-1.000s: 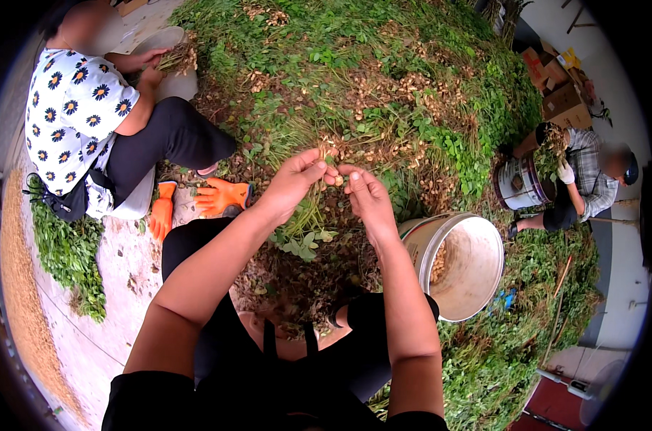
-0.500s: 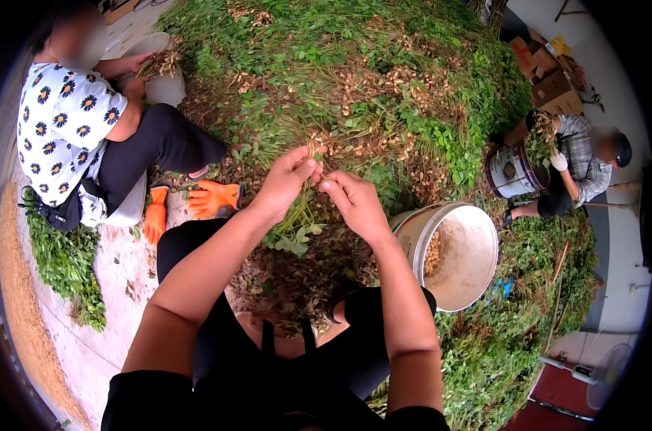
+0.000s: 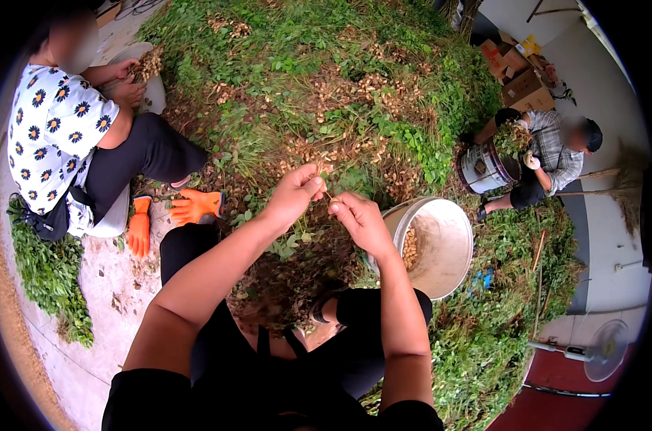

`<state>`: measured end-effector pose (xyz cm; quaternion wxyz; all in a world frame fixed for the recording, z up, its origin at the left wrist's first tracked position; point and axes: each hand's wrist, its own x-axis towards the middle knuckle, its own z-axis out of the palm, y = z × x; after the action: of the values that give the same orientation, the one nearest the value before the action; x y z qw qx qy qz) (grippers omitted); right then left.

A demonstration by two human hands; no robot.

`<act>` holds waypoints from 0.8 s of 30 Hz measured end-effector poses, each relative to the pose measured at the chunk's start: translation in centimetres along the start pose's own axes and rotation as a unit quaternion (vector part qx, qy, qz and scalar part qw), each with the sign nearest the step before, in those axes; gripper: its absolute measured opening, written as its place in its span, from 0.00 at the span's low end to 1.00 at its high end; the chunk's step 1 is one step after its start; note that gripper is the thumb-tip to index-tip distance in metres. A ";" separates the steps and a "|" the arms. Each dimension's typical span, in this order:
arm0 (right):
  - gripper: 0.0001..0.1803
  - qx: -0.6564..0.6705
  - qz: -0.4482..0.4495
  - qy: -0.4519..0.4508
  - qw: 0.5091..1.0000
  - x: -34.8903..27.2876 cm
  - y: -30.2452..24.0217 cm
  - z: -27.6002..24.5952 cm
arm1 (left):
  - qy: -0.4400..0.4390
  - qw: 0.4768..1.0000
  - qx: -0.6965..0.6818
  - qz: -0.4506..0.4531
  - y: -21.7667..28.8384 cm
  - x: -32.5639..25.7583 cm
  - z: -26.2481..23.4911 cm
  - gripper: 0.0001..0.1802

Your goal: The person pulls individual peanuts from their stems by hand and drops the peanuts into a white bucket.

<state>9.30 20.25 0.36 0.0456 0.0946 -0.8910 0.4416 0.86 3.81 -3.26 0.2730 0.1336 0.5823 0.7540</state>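
Note:
Ahead of my knees, my left hand point(image 3: 296, 194) is closed, its thumb and fingers pinching the root end of a peanut plant point(image 3: 323, 171). A thin stem runs from that pinch to my right hand point(image 3: 359, 224), which is also closed on the plant with thumb and forefinger. The part inside my fingers is hidden. Right of my right hand stands a tilted white bucket point(image 3: 451, 241), with loose peanuts point(image 3: 410, 248) against its inner left side. Below the hands lie leaves and dark plant litter point(image 3: 290, 276).
A large heap of peanut plants point(image 3: 283, 79) spreads ahead. Orange gloves point(image 3: 194, 207) lie left of my knee. A person point(image 3: 60, 136) sits at left holding a peanut bunch; another person point(image 3: 556, 154) at right holds plants over a bucket point(image 3: 487, 169). A fan point(image 3: 607, 350) stands lower right.
My hands have drawn slightly apart, and a stem now shows between them. The surroundings have shifted left in view. The person at right has brought the plants lower over the bucket.

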 end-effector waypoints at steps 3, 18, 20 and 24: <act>0.09 -0.016 0.017 -0.008 1.000 -0.8 -0.7 -0.8 | -0.010 1.000 -0.017 -0.015 0.4 -0.5 1.2 0.15; 0.18 -0.346 0.248 0.101 0.899 -19.9 9.2 -13.5 | 0.125 0.990 -0.006 0.067 2.7 -0.3 -9.0 0.16; 0.31 -0.542 0.346 0.005 0.766 -19.1 6.7 -11.1 | 0.111 0.990 -0.045 0.078 2.7 0.0 -10.1 0.16; 0.20 -0.228 0.217 0.124 0.941 -15.9 3.5 -8.4 | 0.085 0.979 -0.183 0.001 2.8 -1.5 -8.7 0.17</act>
<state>24.14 31.02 0.09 0.0789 -0.1691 -0.9542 0.2337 -3.17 -4.57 -2.94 0.2417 0.0177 0.4550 0.8569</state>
